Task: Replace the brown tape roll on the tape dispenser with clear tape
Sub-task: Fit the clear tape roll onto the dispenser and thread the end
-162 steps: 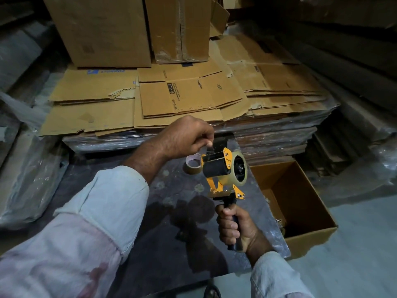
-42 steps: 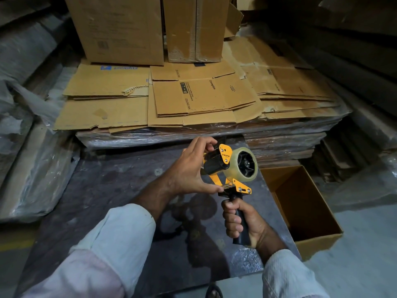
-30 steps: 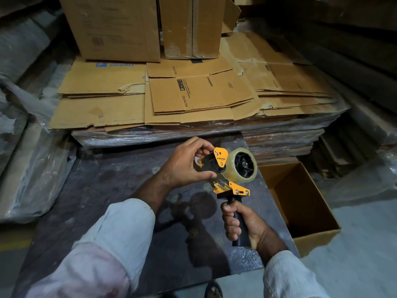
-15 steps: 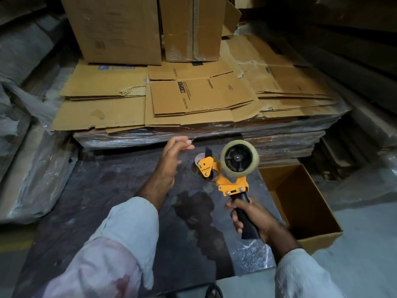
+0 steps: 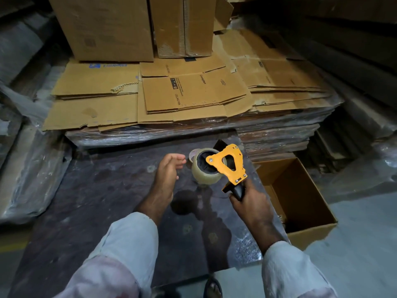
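A: What's the right hand (image 5: 249, 201) got?
B: The dispenser (image 5: 228, 165) — fingers wrapped round its black handle, orange frame tipped over toward the left, flat side up.

A: And the clear roll (image 5: 203, 173)?
B: Seated on the dispenser's hub, hanging under the frame, just up and left of the right hand. It sits low over the dark sheet (image 5: 103, 190); I can't tell whether it touches.

A: The left hand (image 5: 166, 177)?
B: Loose, fingers relaxed and slightly bent, holding nothing. It hovers just left of the roll with a small gap between fingertips and tape.

A: Where's the brown roll (image 5: 194, 154)?
B: Only a sliver shows, beyond the clear roll, just past the left fingertips — mostly hidden by the dispenser.

A: Room to move?
B: Left of the left hand the sheet runs wide and bare. Beyond both hands it ends against a wrapped stack of flat cartons (image 5: 189, 97). Right of the right hand the sheet's edge comes quickly, and an open box (image 5: 300, 203) stands just past it on the floor. Toward the person the sheet's near edge lies under the sleeves.
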Demonstrator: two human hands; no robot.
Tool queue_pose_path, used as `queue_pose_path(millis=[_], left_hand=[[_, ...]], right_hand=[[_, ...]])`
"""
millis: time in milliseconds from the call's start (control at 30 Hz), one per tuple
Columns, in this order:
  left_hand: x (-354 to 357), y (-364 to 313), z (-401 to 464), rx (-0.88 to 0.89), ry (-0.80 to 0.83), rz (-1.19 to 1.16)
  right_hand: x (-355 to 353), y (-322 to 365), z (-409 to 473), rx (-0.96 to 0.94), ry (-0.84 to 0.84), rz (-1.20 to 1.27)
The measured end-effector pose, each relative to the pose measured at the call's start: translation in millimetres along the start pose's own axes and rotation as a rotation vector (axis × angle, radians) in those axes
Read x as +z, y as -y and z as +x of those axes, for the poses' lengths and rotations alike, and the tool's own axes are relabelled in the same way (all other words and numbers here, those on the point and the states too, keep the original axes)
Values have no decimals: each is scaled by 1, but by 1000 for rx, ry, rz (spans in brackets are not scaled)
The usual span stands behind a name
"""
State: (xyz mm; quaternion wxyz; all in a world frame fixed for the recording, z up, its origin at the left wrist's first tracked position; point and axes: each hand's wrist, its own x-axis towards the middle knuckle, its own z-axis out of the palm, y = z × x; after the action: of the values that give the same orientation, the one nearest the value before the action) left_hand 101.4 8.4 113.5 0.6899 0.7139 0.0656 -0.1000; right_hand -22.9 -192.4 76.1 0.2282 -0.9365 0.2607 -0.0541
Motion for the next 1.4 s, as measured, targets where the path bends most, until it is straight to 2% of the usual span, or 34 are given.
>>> queue_pose_path(millis=[100,233,467,567,667,733,833,900,967,1100,1167,1267,1300,1400], left_hand=[[-4,18,-1,62,-110,56],[-6,34,-10,41,-84,155],[-7,39,-13,17,-111,80],[-10,33,-16,57,-128,30],[-15,28,-12,20,-45,8],[-19,26,-9,45,20,94],[-30,23,-6,103,33,276],[-37,18,-8,106,70,288],[-44,13,-11,139,31,283],[-55,8,-17,100,-60,283],[-63,13,-15,118,-46,399],[-75,20,-9,191,49,663],[-77,20,-9,210,104,676],[-78,17,-10,155,254,471]], right_hand=[[2,-4,-10,-19,-28,-101],[11,-12,-19,-51,-10,-130],[11,-24,-13,-105,-23,-102],[9,-27,-6,-133,-32,-27],[6,-24,3,-156,-11,77],[4,-17,8,-160,12,128],[-1,-4,12,-191,36,232],[-7,8,14,-204,58,282],[-8,18,17,-160,100,330],[-5,37,17,-19,156,589],[-6,50,12,46,199,760],[-13,72,1,149,350,1049],[-15,79,-2,187,417,1170],[-19,99,-15,334,583,1497]])
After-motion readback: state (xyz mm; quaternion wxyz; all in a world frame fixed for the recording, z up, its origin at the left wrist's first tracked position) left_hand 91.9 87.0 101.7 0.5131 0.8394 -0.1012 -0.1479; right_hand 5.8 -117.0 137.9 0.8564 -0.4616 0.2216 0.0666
